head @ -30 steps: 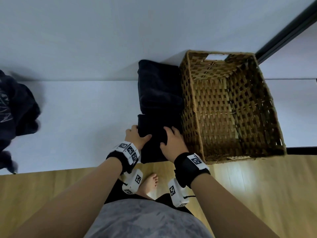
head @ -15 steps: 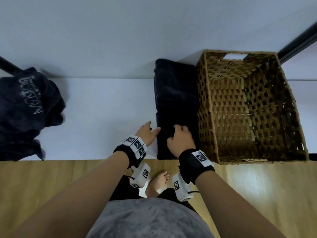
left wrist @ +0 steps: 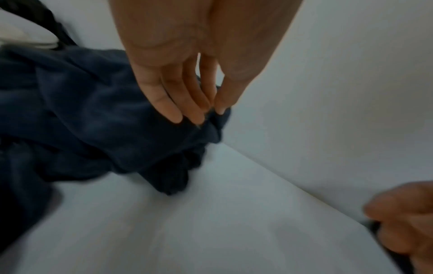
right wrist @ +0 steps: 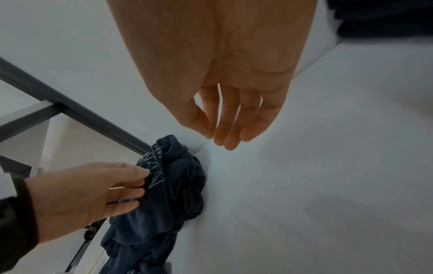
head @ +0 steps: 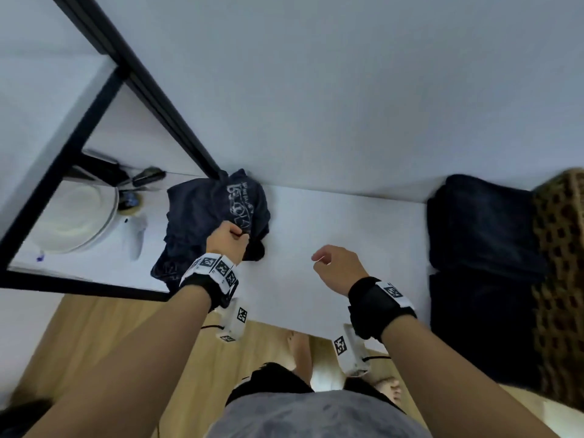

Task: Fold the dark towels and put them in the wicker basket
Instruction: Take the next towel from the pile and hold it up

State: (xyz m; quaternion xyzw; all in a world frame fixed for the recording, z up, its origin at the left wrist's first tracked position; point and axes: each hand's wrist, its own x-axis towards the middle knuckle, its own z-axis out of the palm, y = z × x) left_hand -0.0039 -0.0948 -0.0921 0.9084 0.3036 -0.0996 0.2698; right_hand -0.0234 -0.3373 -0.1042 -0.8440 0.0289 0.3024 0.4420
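Note:
A crumpled dark navy towel with white print lies at the left of the white table, against the wall. My left hand pinches its near edge between thumb and fingers; the right wrist view shows the left hand reaching into the towel. My right hand hovers over the bare table middle, fingers loosely curled and holding nothing. Two folded dark towels lie at the right. The wicker basket stands beside them, cut off by the frame edge.
A black metal frame runs diagonally to the wall behind the crumpled towel. Left of it are a white plate, a white object and dark-handled tools. The table's front edge drops to a wooden floor.
Both hands left the folded towel beside the basket. My view swung left. The left hand reached across and took hold of the crumpled towel; the right hand lifted over the table middle.

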